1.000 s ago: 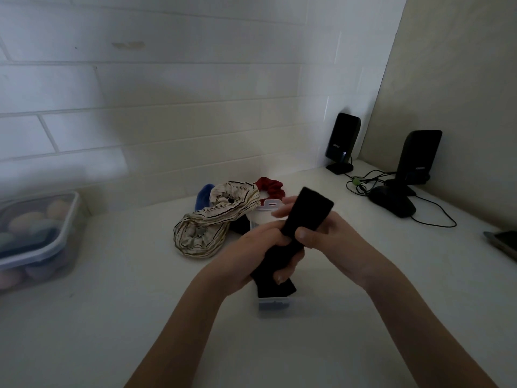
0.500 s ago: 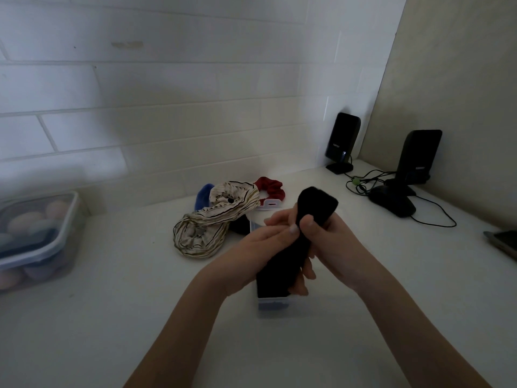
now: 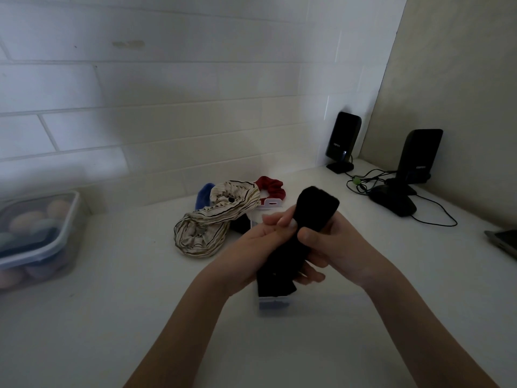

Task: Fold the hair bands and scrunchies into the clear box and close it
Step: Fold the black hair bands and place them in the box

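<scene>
Together the left hand (image 3: 251,247) and right hand (image 3: 333,247) grip a folded black hair band (image 3: 293,242) above the clear box (image 3: 272,303)

View: one head-worn wide-angle camera (no second view to share with)
Facing: forward and down onto the white counter (image 3: 112,317), toward the tiled wall (image 3: 167,93)
Nearness: close above both forearms

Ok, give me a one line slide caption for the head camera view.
Both hands, left and right, fold a black hair band over the clear box, scrunchies waiting behind.
</scene>
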The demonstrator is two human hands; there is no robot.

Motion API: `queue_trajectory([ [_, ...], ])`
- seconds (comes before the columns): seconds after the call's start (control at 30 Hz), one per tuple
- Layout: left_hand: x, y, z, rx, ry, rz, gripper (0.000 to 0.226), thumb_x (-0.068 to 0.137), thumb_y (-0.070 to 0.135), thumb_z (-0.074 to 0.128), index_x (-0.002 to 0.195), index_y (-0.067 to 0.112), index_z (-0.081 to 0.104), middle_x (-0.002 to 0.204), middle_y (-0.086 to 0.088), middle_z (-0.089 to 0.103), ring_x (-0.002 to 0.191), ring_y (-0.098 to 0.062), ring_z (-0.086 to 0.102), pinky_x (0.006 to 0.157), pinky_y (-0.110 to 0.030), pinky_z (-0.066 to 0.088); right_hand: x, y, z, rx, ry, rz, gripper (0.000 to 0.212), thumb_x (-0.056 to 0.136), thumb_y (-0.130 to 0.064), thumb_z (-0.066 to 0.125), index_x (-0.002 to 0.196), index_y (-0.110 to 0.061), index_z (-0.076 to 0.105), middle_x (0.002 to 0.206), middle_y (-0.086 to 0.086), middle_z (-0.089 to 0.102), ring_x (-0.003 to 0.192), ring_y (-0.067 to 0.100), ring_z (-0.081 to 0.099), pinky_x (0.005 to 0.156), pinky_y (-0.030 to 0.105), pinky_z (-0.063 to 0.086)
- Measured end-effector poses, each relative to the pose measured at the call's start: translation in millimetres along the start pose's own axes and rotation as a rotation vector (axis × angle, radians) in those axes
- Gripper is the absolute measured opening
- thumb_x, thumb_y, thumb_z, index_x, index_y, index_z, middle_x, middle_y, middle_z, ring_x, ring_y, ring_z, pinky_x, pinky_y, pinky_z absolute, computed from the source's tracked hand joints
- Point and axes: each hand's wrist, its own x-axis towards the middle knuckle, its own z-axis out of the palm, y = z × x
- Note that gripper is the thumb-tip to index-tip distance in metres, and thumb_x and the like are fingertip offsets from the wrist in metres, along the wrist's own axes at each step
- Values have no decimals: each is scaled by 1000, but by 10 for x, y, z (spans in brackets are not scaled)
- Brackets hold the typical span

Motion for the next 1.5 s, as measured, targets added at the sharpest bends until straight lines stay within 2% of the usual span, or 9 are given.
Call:
queue_trajectory([
  [0.23,47,-2,-5,-12,182,99,19,79,27,56,84,13,69,69,-11,71,60,-23,70,61,-30,59,27,6,-13,-192,147,11,68,65,-54,75,113,-7,63,113,28,62,81,23,59,64,20,50],
  [0.4,69,-21,-23,-15,234,179,22,82,25,53,88,8,67,68,-10,70,56,-21,69,55,-28,57,21,-5,6,-161,145,63,40,84,-11,63,122,-3,57,75,-6,69,60,0,57,57,12,45],
  [0.7,75,-66,-67,45,223,129,36,84,38,47,99,12,66,84,-10,72,74,-20,69,70,-31,57,44,25,-37,-123,229,57,38,87,-24,54,121,-8,62,97,33,59,77,32,52,64,26,49],
  [0.83,102,-89,-68,65,294,197,28,82,32,52,90,13,70,73,-2,71,68,-14,67,70,-30,57,47,11,6,-279,270,58,33,87,-23,63,118,-14,65,113,8,71,102,14,66,85,22,53],
  [1.03,120,-77,-66,111,325,203,24,94,17,46,99,8,67,86,-7,73,79,-20,71,72,-28,58,94,69,49,-442,379,-22,30,91,-9,57,117,-23,64,102,9,72,75,9,65,61,17,49],
  [1.17,118,-80,-56,155,299,140,20,93,12,48,99,13,67,86,-4,75,82,-25,73,69,-29,58,66,100,9,-625,407,-198,64,83,14,53,115,-41,63,93,-9,69,78,1,65,64,12,50],
  [1.27,109,-79,-51,171,324,156,20,93,7,48,97,14,66,80,-3,75,73,-25,73,62,-29,59,51,121,-44,-785,324,-260,75,78,15,52,121,-47,58,103,-2,70,94,19,65,78,33,56],
  [1.4,92,-66,-51,203,351,193,24,94,1,43,96,14,64,68,-4,73,52,-22,69,45,-24,54,41,67,-16,-965,233,-284,76,75,19,43,128,-34,55,119,-13,61,112,-5,55,87,9,45],
  [1.5,108,-106,-52,278,407,257,27,94,0,42,104,14,62,65,-23,64,36,-24,53,32,-22,42,25,48,29,-1060,237,-325,69,77,5,36,131,-35,53,122,-11,62,113,2,57,88,25,53],
])
